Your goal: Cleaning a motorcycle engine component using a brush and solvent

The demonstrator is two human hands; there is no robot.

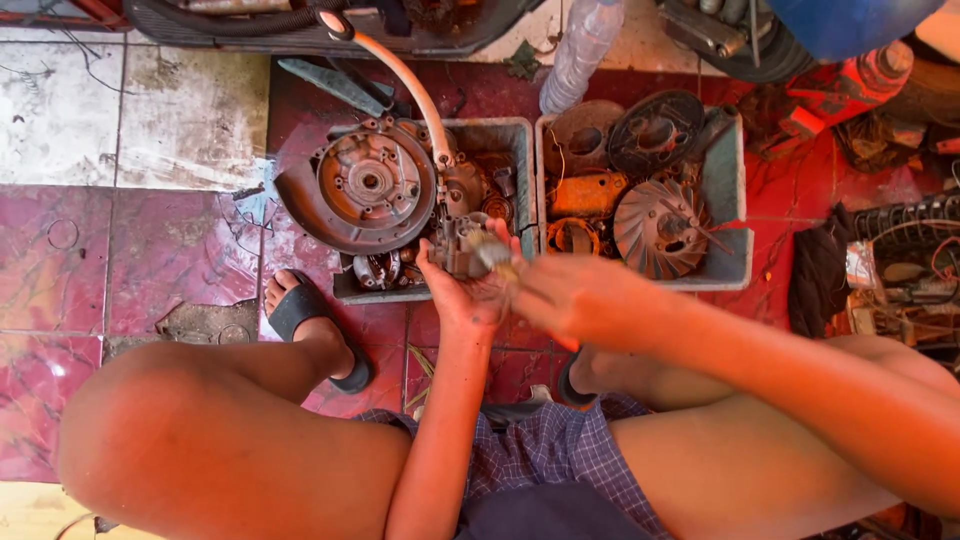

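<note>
The person sits low over a tiled floor (150,250), knees apart, working on a small metal engine part (462,245) that looks like a carburettor. The left hand (465,290) cups it from below, palm up, fingers curled closed around its body, just above the near edge of a grey tray (520,135). The right hand (575,295) comes in from the side, fingers pinched shut on something small at the part's end; motion blur hides what it is.

To do this well, the cupping hand should probably hold the part steady while only the pinching fingers turn or pull, and the work is best kept over the tray so that a dropped piece lands among the parts there rather than on the floor.

A clear plastic bottle (580,50) lies beyond the trays, its label unreadable. A red container (850,85) sits at the upper right. A second tray (735,170) holds a finned fan wheel (655,228).
</note>
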